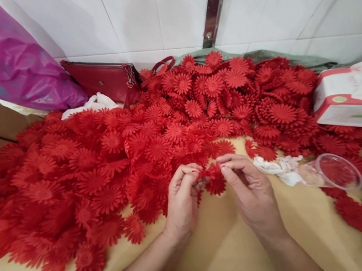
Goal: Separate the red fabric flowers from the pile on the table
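Note:
Above the front of the table, my left hand (183,202) and my right hand (253,188) come close together with a red artificial flower (215,181) between them. Thumb and index finger of each hand are pinched at its petals. Part of the flower is hidden behind the fingertips, so its centre does not show clearly. Just beyond the hands spreads a large heap of similar red flower pieces (88,183), flat, with many narrow petals. Farther back, another pile of red flower pieces (214,86) rises against the wall, partly stacked.
On the right are a tissue box (351,97), a clear plastic cup (340,171) lying on its side and crumpled white tissue (280,167). A red handbag (102,77) and a purple plastic bag (11,57) stand at the back left. White tiled wall (133,14) closes off the back.

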`<state>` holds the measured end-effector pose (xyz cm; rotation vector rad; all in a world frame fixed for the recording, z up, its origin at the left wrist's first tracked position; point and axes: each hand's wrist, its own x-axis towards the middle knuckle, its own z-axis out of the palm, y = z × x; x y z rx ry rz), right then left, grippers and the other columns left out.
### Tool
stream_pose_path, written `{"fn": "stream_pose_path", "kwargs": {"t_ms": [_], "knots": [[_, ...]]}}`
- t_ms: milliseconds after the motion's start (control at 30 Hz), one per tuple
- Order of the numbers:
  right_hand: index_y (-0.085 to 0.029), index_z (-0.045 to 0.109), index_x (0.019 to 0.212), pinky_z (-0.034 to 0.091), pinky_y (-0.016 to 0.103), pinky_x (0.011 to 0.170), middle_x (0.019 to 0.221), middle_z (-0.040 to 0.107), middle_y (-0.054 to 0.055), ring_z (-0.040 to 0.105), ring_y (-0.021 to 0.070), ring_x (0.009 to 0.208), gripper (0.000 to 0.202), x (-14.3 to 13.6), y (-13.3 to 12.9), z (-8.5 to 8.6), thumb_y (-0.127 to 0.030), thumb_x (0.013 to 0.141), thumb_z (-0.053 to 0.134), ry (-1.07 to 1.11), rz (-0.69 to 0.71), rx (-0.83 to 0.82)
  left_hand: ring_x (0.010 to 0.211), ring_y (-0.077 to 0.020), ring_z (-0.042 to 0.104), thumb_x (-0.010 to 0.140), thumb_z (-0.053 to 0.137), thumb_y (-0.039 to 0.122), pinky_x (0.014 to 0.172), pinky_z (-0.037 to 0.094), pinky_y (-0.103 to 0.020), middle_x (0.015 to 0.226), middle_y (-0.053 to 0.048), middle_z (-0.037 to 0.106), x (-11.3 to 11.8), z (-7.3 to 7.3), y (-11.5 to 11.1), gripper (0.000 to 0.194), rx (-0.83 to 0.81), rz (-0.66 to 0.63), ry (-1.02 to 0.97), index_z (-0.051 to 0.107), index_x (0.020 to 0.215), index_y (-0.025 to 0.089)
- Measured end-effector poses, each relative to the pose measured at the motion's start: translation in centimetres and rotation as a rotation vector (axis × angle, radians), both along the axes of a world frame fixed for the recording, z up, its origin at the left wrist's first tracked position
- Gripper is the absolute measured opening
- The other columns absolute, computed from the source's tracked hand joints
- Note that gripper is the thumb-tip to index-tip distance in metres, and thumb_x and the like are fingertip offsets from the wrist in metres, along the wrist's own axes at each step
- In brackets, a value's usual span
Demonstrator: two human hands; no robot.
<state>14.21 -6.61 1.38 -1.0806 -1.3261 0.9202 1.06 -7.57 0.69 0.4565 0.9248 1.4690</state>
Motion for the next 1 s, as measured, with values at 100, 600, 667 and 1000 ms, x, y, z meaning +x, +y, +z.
{"fn": "stream_pose_path", "kwargs": {"t_ms": [100, 600, 667, 1000], "knots": [[-0.025, 0.068, 0.094, 0.049, 0.033, 0.093, 0.111, 0.07, 0.004, 0.064, 0.0177, 0.108, 0.005, 0.4, 0.4, -0.3, -0.028, 0.095, 0.065, 0.145, -0.064, -0.072, 0.079, -0.0111, 0.06, 0.08, 0.074, 0.024, 0.075, 0.051, -0.023, 0.089, 0.002, 0.062, 0.1, 0.4, 0.1, 0.018, -0.033, -0.007, -0.059, 0.059, 0.072, 0.017], [-0.024, 0.063, 0.098, 0.048, 0.025, 0.073, 0.087, 0.061, -0.002, 0.057, 0.0119, 0.077, 0.019, 0.5, 0.7, -0.4, -0.04, 0.091, 0.07, 0.128, -0.19, -0.206, 0.062, -0.0076, 0.061, 0.091, 0.072, 0.033, 0.068, 0.054, -0.02, 0.081, 0.004, 0.064, -0.1, 1.0, -0.1, 0.029, 0.138, 0.185, 0.343, 0.052, 0.112, 0.024], [-0.024, 0.065, 0.101, 0.051, 0.026, 0.073, 0.09, 0.067, -0.001, 0.062, 0.0131, 0.079, 0.019, -0.1, 0.3, 0.1, -0.037, 0.089, 0.072, 0.064, -0.055, -0.223, 0.064, -0.0082, 0.06, 0.091, 0.072, 0.031, 0.067, 0.053, -0.02, 0.08, 0.004, 0.062, -0.1, 1.1, -0.2, 0.03, 0.167, 0.25, 0.442, 0.052, 0.113, 0.025], [-0.022, 0.068, 0.11, 0.05, 0.045, 0.098, 0.109, 0.07, 0.009, 0.064, 0.0238, 0.102, 0.019, 1.9, 5.2, 1.1, -0.032, 0.095, 0.06, -0.454, -0.147, 0.109, 0.132, -0.0267, 0.042, 0.086, 0.072, 0.02, 0.094, 0.053, -0.034, 0.147, -0.012, 0.036, -0.7, 0.8, -0.8, 0.066, 0.408, 0.498, 1.065, 0.046, 0.146, 0.03]]}}
